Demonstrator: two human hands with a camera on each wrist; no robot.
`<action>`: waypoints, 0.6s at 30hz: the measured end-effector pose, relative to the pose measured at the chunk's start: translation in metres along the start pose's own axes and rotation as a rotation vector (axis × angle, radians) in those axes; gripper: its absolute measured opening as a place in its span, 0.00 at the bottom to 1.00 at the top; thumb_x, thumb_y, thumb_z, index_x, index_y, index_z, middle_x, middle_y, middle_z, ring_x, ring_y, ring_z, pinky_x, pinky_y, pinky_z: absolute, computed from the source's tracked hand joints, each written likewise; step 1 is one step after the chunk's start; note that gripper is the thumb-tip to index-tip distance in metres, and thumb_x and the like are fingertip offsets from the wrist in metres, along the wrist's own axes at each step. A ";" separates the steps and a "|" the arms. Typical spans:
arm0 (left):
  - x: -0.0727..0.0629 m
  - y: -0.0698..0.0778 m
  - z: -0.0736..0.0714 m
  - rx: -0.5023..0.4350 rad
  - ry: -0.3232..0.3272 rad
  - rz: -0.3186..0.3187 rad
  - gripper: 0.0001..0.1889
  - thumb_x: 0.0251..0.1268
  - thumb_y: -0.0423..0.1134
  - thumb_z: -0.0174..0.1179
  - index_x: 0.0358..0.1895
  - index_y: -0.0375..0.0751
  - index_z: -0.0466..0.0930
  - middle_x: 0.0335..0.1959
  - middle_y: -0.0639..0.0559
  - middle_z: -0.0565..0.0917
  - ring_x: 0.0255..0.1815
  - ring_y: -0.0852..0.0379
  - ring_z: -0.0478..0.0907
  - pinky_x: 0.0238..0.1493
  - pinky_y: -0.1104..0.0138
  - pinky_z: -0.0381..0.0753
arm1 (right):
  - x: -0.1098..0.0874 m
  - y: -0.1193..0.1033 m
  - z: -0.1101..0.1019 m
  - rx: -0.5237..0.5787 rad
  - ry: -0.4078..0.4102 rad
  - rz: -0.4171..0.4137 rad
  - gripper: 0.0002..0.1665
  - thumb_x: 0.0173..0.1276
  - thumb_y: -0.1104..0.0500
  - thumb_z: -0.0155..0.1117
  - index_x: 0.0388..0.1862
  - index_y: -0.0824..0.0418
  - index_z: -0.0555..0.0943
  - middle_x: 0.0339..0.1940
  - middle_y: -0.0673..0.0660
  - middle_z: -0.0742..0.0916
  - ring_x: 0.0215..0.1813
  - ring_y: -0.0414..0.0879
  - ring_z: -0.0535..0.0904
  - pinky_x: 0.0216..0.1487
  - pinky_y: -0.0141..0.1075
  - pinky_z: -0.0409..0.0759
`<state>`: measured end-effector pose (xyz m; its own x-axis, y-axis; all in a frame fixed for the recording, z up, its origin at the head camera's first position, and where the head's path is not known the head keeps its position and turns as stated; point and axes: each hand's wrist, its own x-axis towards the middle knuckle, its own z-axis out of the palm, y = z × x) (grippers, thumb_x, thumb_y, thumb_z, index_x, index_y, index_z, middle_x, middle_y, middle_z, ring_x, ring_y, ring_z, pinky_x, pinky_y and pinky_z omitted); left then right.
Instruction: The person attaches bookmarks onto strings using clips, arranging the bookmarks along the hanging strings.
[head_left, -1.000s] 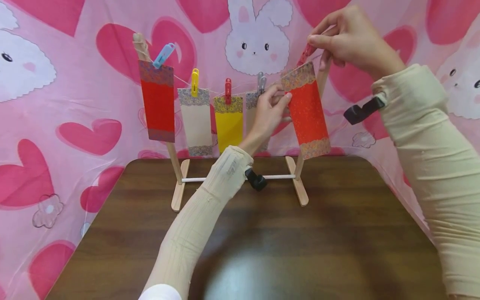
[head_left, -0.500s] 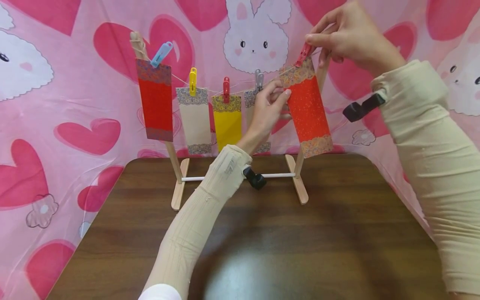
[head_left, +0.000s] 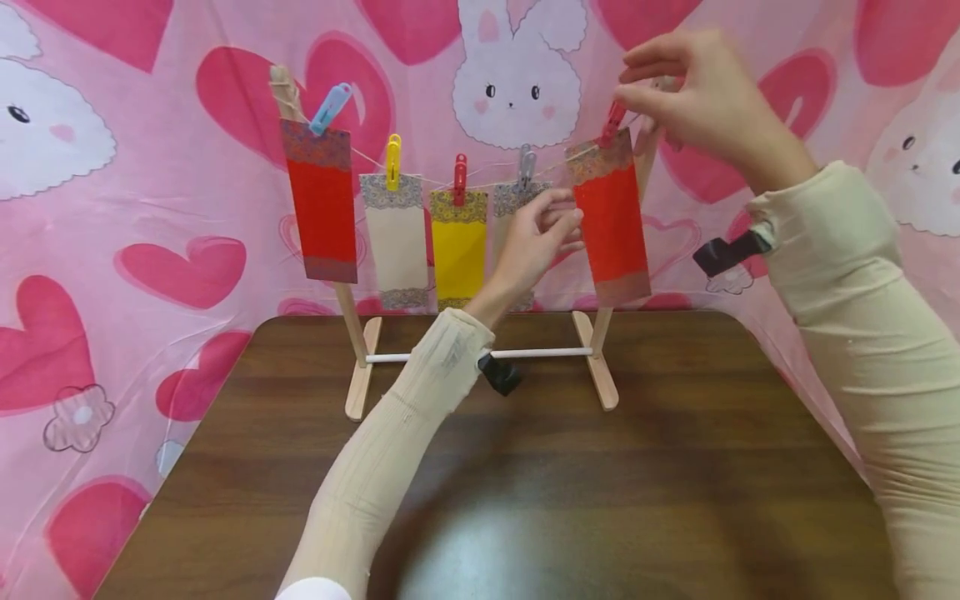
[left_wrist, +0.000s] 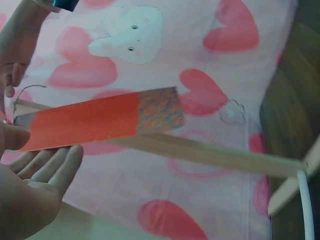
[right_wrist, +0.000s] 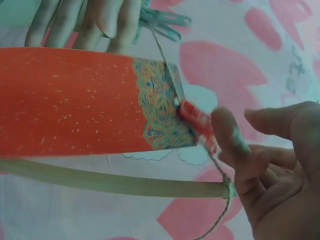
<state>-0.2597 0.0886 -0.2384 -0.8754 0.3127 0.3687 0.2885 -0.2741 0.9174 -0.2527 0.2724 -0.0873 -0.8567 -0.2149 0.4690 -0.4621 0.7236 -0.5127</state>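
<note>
A red paper envelope (head_left: 611, 229) with patterned end bands hangs from a string at the right, under a red clothespin (head_left: 615, 121). My right hand (head_left: 708, 104) is beside that clothespin, thumb and fingers spread apart around nothing. In the right wrist view the clothespin (right_wrist: 196, 119) bites the envelope's patterned end and the string. At the envelope's left edge is my left hand (head_left: 534, 242), its fingers extended. The left wrist view has these fingers (left_wrist: 55, 167) next to the envelope (left_wrist: 85, 120); whether they touch it I cannot tell.
A wooden stand (head_left: 600, 367) with a white crossbar (head_left: 543, 353) holds the string. Along it hang another red envelope (head_left: 322, 208), a white one (head_left: 397, 250), a yellow one (head_left: 459, 250) and a partly hidden pale one (head_left: 504, 208), all clipped. Below is a brown table (head_left: 570, 500).
My right fingers have let go of the red clothespin and spread apart. The left hand has loosened from the right red envelope and lowered slightly; the envelope now hangs straighter.
</note>
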 end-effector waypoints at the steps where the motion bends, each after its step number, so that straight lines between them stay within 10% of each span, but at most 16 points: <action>1: -0.003 -0.002 -0.002 0.023 -0.016 0.001 0.19 0.73 0.30 0.56 0.64 0.30 0.70 0.54 0.35 0.82 0.45 0.44 0.83 0.52 0.56 0.84 | -0.004 0.000 0.001 -0.024 0.031 -0.016 0.29 0.71 0.50 0.64 0.67 0.60 0.76 0.61 0.60 0.82 0.28 0.40 0.80 0.24 0.23 0.76; 6: -0.013 -0.010 -0.009 0.123 -0.069 0.032 0.18 0.74 0.28 0.53 0.64 0.27 0.71 0.60 0.32 0.79 0.57 0.39 0.80 0.53 0.63 0.83 | -0.026 -0.001 0.005 -0.075 0.163 -0.088 0.24 0.71 0.51 0.64 0.63 0.55 0.80 0.57 0.53 0.85 0.45 0.34 0.85 0.38 0.21 0.80; 10: -0.022 -0.015 -0.013 0.185 -0.101 0.060 0.18 0.74 0.27 0.52 0.64 0.26 0.70 0.59 0.31 0.78 0.59 0.41 0.79 0.55 0.64 0.81 | -0.044 0.004 0.012 -0.067 0.237 -0.144 0.21 0.71 0.53 0.64 0.61 0.54 0.82 0.41 0.48 0.88 0.26 0.27 0.81 0.20 0.23 0.70; 18: -0.052 -0.026 -0.020 0.361 -0.155 0.121 0.17 0.72 0.31 0.57 0.61 0.34 0.74 0.56 0.42 0.82 0.58 0.51 0.79 0.60 0.69 0.76 | -0.074 0.017 0.027 -0.081 0.343 -0.238 0.17 0.70 0.57 0.62 0.56 0.55 0.85 0.25 0.41 0.86 0.24 0.24 0.80 0.17 0.23 0.66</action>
<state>-0.2293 0.0618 -0.2848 -0.7660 0.4389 0.4697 0.5271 0.0107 0.8497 -0.2035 0.2834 -0.1502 -0.5959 -0.1610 0.7868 -0.6065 0.7324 -0.3095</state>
